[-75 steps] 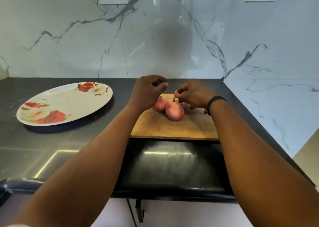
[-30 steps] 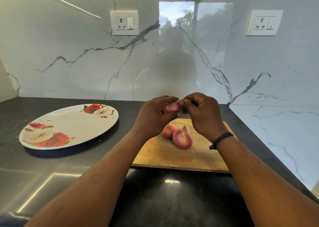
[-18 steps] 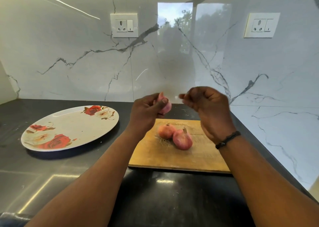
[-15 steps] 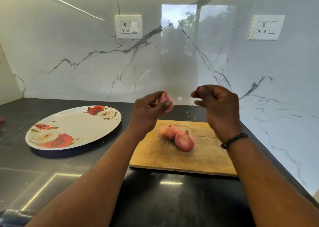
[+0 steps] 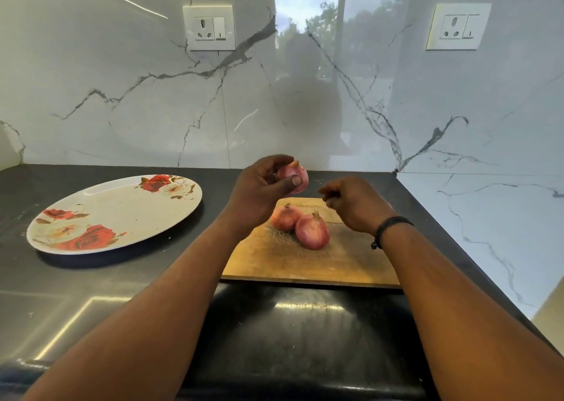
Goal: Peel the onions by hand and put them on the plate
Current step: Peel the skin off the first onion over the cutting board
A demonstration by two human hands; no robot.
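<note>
My left hand [image 5: 259, 190] grips a small pink-red onion [image 5: 294, 175] between thumb and fingers, raised above the far edge of the wooden cutting board [image 5: 308, 263]. My right hand [image 5: 354, 205] hovers just right of it over the board with its fingers curled; I see nothing held in it. Two more unpeeled onions lie touching on the board, one at the back left [image 5: 284, 217] and one in front of it to the right [image 5: 312, 233]. The oval flowered plate [image 5: 122, 214] sits on the counter to the left with nothing on it.
The dark counter [image 5: 91, 303] runs to a marble wall behind and another on the right. Two wall sockets [image 5: 209, 28] sit high on the back wall. The counter's front edge is close below my forearms.
My right hand has pulled away from the onion and dropped lower toward the board. My left hand keeps the onion raised and has turned it slightly.
</note>
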